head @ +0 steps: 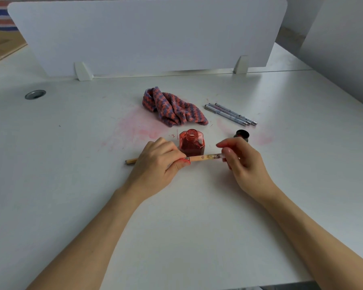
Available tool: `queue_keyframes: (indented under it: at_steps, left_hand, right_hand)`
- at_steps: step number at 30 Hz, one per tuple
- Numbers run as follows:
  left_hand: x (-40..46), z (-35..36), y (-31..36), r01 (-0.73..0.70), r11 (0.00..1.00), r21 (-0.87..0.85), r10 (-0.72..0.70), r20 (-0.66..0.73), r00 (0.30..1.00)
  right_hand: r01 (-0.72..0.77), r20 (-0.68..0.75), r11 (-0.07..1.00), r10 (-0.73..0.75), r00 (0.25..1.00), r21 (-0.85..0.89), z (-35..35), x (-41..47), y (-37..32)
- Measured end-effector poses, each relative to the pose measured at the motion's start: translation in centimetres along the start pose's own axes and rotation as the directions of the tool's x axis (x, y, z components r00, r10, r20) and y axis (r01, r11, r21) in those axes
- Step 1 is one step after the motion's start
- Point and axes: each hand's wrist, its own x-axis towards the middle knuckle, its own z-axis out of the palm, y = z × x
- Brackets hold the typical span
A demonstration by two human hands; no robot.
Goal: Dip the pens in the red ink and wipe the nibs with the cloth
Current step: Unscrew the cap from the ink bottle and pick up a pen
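I hold one tan, wood-coloured pen (pixel 199 158) level in front of me, gripped at both ends. My left hand (pixel 157 162) is curled round its left part, with the tip sticking out past my knuckles; my right hand (pixel 242 162) pinches the patterned right end between thumb and fingers. My left fingertips (pixel 184 161) are stained red. Just behind the pen stands one square glass bottle of red ink (pixel 191 143), uncapped, and its one dark round cap (pixel 242 135) lies to the right. One crumpled orange-and-purple striped cloth (pixel 173 108) lies further back, and three slim grey pens (pixel 231 114) rest side by side to its right. The white table (pixel 71 185) bears pink smears.
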Motion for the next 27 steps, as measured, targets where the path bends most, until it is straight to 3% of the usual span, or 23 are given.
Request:
queue_keyframes:
  at_steps: [4,7,12,19,24,27]
  left_hand:
    - [-0.1,-0.2,-0.2,0.009,1.000,0.011,-0.009,-0.004,1.000]
    - [0.0,0.0,0.1,0.002,1.000,0.014,-0.002,-0.004,1.000]
    - [0.0,0.0,0.1,0.006,0.999,0.032,-0.005,-0.007,1.000]
    - [0.0,0.0,0.1,0.004,1.000,0.028,-0.004,0.010,1.000]
    - [0.1,-0.1,0.0,0.016,1.000,0.021,-0.016,0.014,1.000]
    - [0.1,-0.2,0.1,0.017,1.000,0.026,-0.018,0.023,1.000]
  right_hand:
    - [-0.050,0.060,0.999,0.050,0.997,-0.001,-0.1,0.0,0.0]
    - [-0.151,0.002,0.988,0.151,0.988,-0.002,0.2,0.2,0.2]
    - [-0.068,0.049,0.998,0.069,0.996,-0.014,-0.1,0.2,0.5]
    - [-0.177,0.020,0.984,0.177,0.984,-0.011,0.3,0.5,0.1]
    - [-0.179,0.079,0.978,0.171,0.982,0.112,-0.4,0.4,-0.1]
    - [-0.209,0.049,0.976,0.207,0.977,0.058,-0.1,0.6,-0.5]
